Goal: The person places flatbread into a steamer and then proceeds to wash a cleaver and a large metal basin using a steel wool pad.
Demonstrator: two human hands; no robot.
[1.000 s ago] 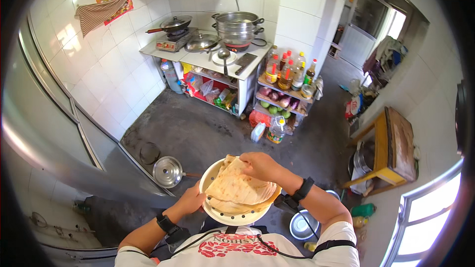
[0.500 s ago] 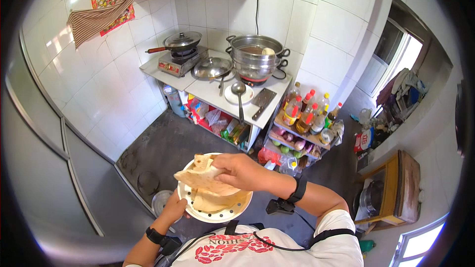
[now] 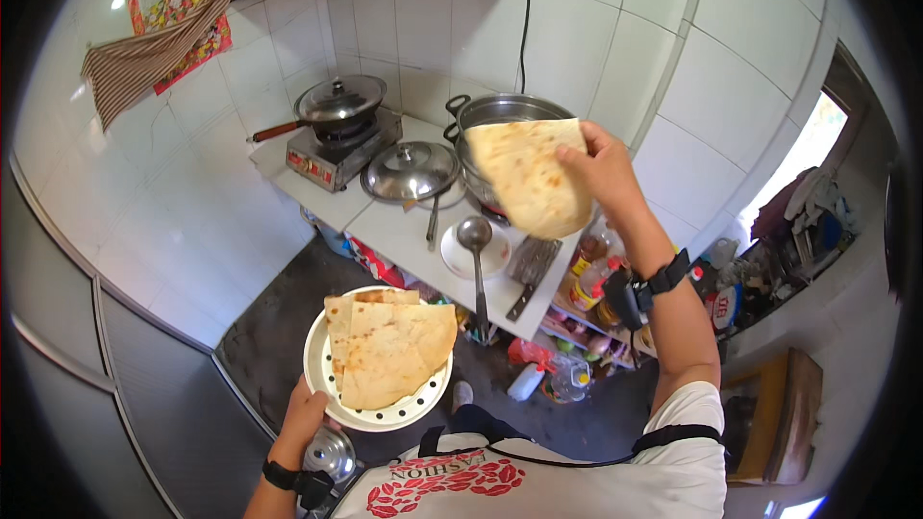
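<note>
My left hand grips the rim of a white perforated round tray, on which pieces of browned flatbread lie stacked. My right hand is raised, pinching one folded piece of flatbread by its edge in front of and partly over the tiered steel steamer pot, hiding much of it. Below that piece, a steel ladle rests across a white plate, beside a dark cleaver.
On the worktop are a gas stove with a lidded wok and a steel lid. Bottles crowd a shelf to the right. A wooden cabinet stands lower right; a steel cupboard curves along the left.
My right hand has lifted a flatbread piece off the tray and moved it up and right to the steamer. The tray in my left hand has shifted left, and the worktop now looks nearer.
</note>
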